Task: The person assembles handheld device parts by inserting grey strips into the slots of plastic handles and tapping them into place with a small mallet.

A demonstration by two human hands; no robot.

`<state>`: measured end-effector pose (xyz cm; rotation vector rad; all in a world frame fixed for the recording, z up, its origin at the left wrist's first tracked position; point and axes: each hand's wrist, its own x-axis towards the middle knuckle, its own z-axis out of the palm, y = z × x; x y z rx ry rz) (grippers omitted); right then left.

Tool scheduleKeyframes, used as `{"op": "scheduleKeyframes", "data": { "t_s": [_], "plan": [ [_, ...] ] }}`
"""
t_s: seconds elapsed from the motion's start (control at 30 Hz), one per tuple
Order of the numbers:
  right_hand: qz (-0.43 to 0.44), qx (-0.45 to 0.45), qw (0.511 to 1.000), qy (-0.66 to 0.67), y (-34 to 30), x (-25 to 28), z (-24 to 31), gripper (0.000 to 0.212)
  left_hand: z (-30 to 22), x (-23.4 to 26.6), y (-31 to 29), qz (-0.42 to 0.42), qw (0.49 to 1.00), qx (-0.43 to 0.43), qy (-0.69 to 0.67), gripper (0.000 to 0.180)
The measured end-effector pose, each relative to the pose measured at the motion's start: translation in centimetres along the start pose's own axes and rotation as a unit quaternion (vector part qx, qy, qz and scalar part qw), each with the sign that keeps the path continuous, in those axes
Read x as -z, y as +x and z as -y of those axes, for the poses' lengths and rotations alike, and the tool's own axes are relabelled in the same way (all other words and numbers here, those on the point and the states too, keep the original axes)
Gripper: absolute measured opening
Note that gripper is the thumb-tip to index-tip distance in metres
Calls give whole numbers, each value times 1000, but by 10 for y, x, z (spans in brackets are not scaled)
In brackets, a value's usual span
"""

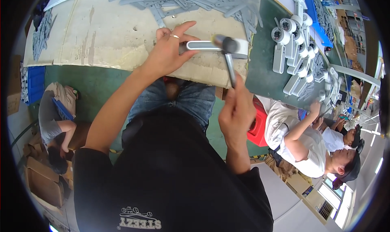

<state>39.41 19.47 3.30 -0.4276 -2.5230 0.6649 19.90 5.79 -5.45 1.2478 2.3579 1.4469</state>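
Note:
My left hand [162, 55], with a ring on one finger, has its thumb and fingers closed round the left end of a long white plastic part [205, 45]. The part lies across the worktable near its front edge and has a rounded, wider right end. In my right hand [239, 112] is a hammer [229, 63], gripped by its metal handle. Its dark head, slightly blurred, is over the part toward the right end. Whether the head touches the part I cannot tell. The hammer head hides some of the part.
Many flat grey plastic strips [195, 0] are heaped at the table's far side; more [42, 35] lie far left. Several white parts with round heads [290, 41] stand on the green surface at right. A co-worker [300, 146] sits to my right; another person [53, 118] bends down at left.

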Motion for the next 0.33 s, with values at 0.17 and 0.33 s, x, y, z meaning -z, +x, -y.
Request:
{"op": "scheduleKeyframes", "data": {
  "t_s": [0.17,0.33],
  "plan": [
    [90,-31,995,-37,6,3,7,43,1,0,-1,-6,1000,5,-17,72],
    [127,-55,990,22,3,-11,-20,48,15,2,-3,-13,996,-79,41,73]
  ]
}}
